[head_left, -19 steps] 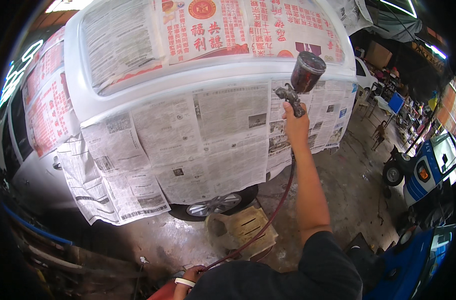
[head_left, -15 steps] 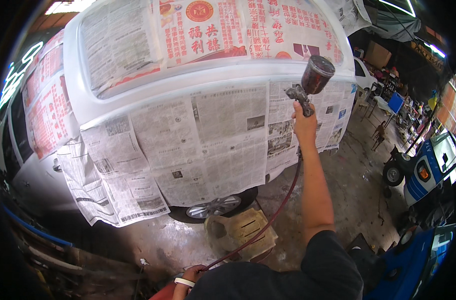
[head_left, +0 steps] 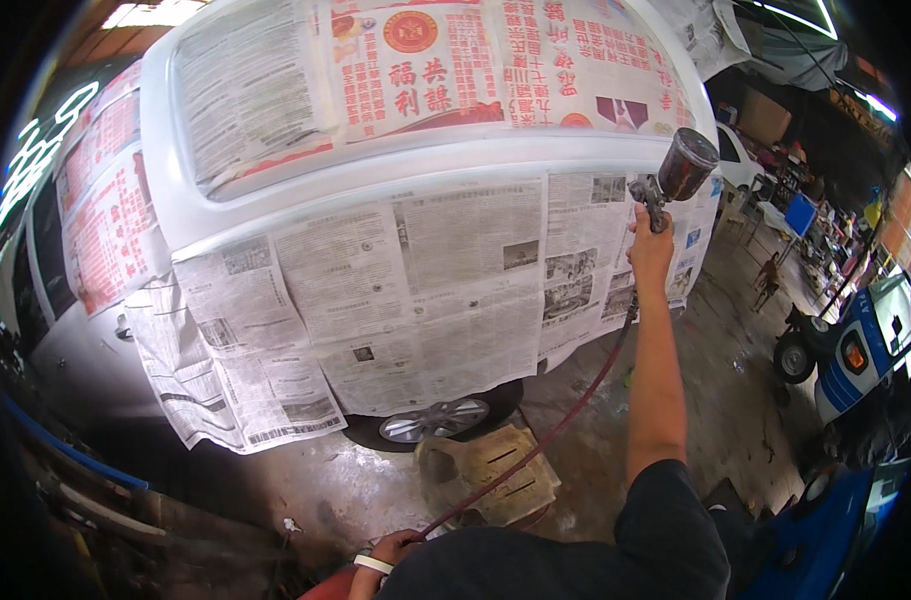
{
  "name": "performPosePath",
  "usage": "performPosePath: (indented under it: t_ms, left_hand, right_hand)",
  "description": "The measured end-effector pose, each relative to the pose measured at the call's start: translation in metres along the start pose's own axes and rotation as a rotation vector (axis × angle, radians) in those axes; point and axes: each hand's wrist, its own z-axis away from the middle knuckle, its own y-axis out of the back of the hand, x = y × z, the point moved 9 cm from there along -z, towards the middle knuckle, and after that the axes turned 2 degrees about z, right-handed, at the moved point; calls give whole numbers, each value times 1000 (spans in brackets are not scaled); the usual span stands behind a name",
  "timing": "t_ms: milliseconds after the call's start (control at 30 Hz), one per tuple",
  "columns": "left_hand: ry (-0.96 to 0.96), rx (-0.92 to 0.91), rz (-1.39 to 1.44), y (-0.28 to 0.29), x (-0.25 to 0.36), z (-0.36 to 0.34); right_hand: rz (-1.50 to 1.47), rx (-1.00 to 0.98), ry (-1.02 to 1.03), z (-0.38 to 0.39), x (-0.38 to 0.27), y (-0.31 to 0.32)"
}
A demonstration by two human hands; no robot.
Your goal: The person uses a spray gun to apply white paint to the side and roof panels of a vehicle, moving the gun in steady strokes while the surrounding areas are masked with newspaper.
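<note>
Red hose [head_left: 555,435] is held in the left hand [head_left: 395,547]. The right hand [head_left: 652,240] has fingers around a spray gun [head_left: 651,196] near a white car [head_left: 180,200].

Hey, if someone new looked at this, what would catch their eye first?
Probably the white vehicle filling the upper middle, largely covered in printed sheets. Then the spray gun, raised right of centre in the right hand, and its dark red hose curving down to the left hand at the bottom.

A white tube light [head_left: 876,106] is glowing at upper right. The stained grey floor [head_left: 710,360] is stretching toward a blue-and-white vehicle [head_left: 841,388].
</note>
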Motion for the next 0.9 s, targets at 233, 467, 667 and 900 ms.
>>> performPosePath:
  t_ms: [233,467,667,900]
  left_hand:
    - [-85,12,-164,15,-70,-1]
    - [-112,61,-164,20,-34,28]
    - [-183,100,-101,26,21,38]
    - [-242,32,-174,33,28,36]
  right_hand:
    - [-95,-329,-24,56,-52,-72]
    - [-159,-688,-22,109,-144,-110]
    - [92,-426,114,50,-172,-91]
    - [158,-342,123,31,-175,-97]
